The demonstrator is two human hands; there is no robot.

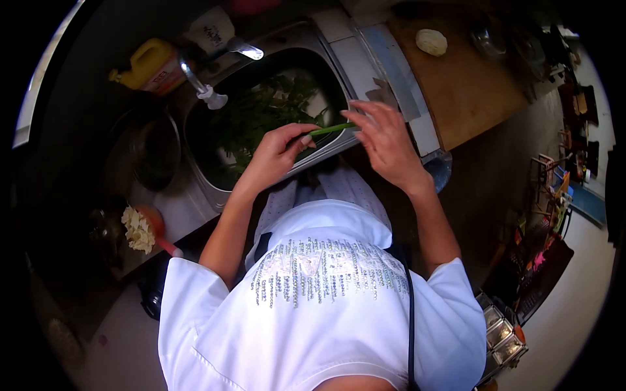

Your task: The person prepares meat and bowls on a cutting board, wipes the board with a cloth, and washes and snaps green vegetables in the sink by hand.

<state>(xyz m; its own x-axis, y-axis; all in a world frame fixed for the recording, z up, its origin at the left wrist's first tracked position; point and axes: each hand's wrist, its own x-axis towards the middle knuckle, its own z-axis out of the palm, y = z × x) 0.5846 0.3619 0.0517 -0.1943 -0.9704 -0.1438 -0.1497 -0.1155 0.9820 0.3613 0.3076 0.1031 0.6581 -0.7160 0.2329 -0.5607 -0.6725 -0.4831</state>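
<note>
A thin green stalk (331, 130) stretches between my two hands above the front edge of the sink (301, 166). My left hand (282, 151) pinches its left end between thumb and fingers. At its right end is my right hand (385, 140), fingers spread and slightly curled; the stalk's tip reaches its fingers, and whether they grip it is unclear. Below my hands, leafy greens (270, 107) lie in the sink basin, partly in shadow. The faucet (212, 98) hangs over the basin's left part.
A yellow jug (153, 65) and a white bag (212, 29) stand behind the sink. A pale cut vegetable (431, 42) rests on a wooden board (463, 91) at the right. Pale pieces (138, 230) fill an orange strainer at the left. A metal bowl (488, 40) sits beyond the board.
</note>
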